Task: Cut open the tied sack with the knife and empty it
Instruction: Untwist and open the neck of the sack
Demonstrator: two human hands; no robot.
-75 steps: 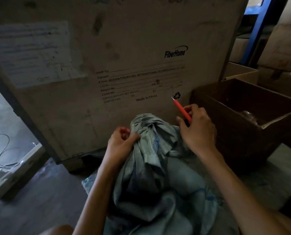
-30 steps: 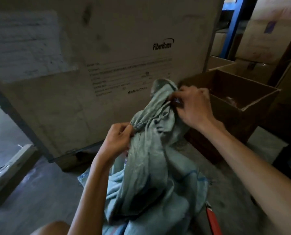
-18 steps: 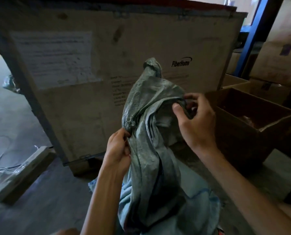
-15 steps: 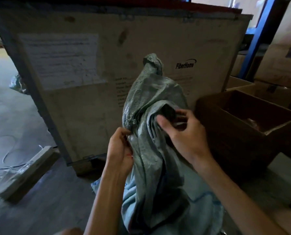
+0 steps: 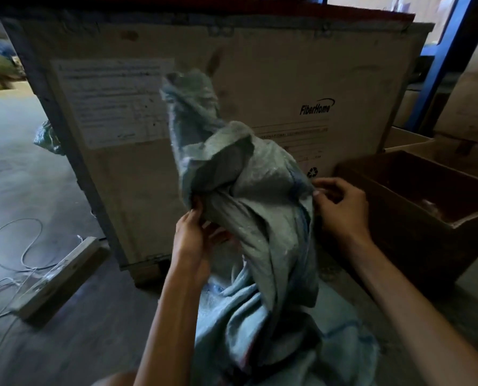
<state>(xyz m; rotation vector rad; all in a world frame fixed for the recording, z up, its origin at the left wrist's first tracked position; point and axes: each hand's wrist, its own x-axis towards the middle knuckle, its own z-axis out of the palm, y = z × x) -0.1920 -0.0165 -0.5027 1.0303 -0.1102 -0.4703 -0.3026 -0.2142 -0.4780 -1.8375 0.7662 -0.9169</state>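
Note:
A grey-green woven sack [image 5: 249, 218] stands slack on the floor in front of me, its top pulled up and its mouth gaping. My left hand [image 5: 193, 238] grips the left edge of the mouth. My right hand [image 5: 341, 210] pinches the right edge of the sack beside a blue stripe. The two hands hold the opening apart. The knife is out of sight in this view. What is inside the sack is hidden.
A big plywood crate [image 5: 260, 93] marked FiberHome stands right behind the sack. An open brown cardboard box [image 5: 416, 213] sits at the right. A wooden batten [image 5: 57, 274] and loose white cable [image 5: 15, 246] lie on the concrete floor at the left.
The red knife left my right hand and lay on the floor a second ago. Both hands lifted the sack's top, and my right hand moved out to the right edge, widening the mouth.

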